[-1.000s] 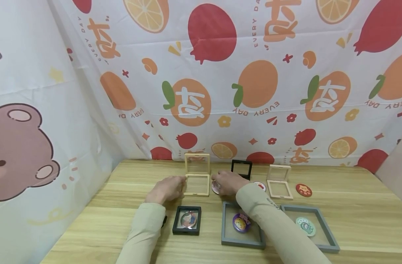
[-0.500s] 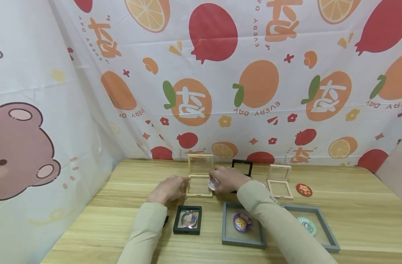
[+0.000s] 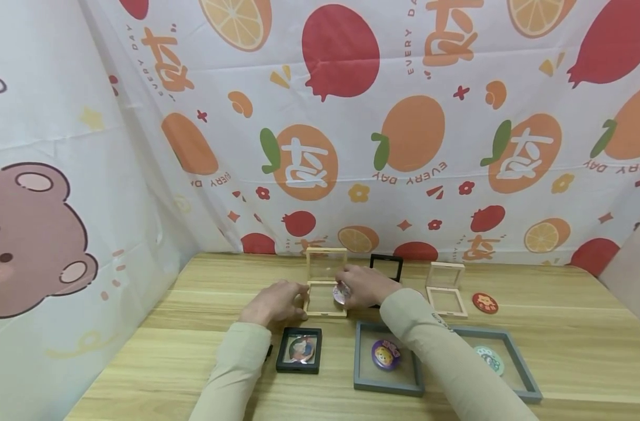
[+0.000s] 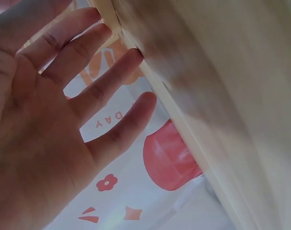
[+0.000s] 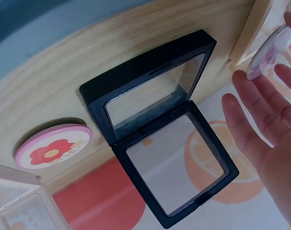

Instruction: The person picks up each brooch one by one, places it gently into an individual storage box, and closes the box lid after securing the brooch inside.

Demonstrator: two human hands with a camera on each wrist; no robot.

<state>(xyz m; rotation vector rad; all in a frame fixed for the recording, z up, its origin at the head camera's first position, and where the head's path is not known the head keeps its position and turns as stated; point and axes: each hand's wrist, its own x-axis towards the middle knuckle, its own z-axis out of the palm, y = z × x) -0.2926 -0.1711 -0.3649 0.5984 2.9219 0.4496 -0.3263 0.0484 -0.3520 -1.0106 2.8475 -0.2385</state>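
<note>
An open light wooden display frame [image 3: 327, 314] stands at the table's back, its lid raised. My left hand [image 3: 279, 301] touches the frame's left side; in the left wrist view its fingers [image 4: 112, 81] are spread and fairly straight against the frame's edge. My right hand [image 3: 369, 286] pinches a pink-and-white round pin badge [image 3: 341, 293] above the right part of the frame's lower half. The right wrist view shows this badge [image 5: 267, 53], tilted, between thumb and fingertips beside the wooden edge. Its lower contact with the frame is unclear.
Behind my right hand stands an open black frame [image 5: 150, 86], with a red-flower badge [image 5: 52, 146] beside it. Nearer lie a black frame [image 3: 297, 368] holding a badge, and two grey frames [image 3: 388, 388] with badges. Farther right are a small wooden frame [image 3: 446, 289] and a red badge [image 3: 485, 303].
The wooden frame has slid to the right along with my left hand. My right hand has lifted the pink badge from the table and brought it over the frame's right part.
</note>
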